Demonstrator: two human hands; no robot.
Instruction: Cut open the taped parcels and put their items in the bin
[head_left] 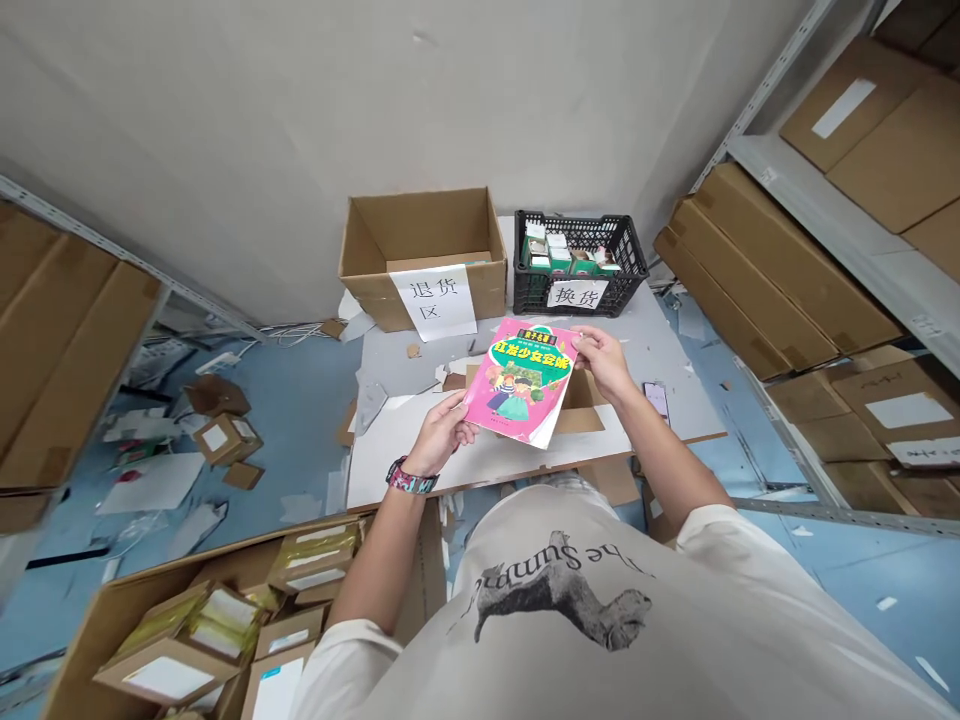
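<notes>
A pink and green children's book [519,384] with a picture cover is held up above the table, tilted, front side toward me. My left hand [442,432] pinches its lower left edge. At the upper right corner my right hand [602,362] grips it with thumb and fingers. Beneath and behind the book, partly hidden by it, an open small cardboard box [585,418] rests on the white table [390,440].
At the table's back stand a large open cardboard box [360,295] with a paper sign and a black plastic crate [637,265] holding several green-white small boxes. A phone [656,402] lies at right. A big carton [97,620] of parcels stands lower left; loaded shelves flank both sides.
</notes>
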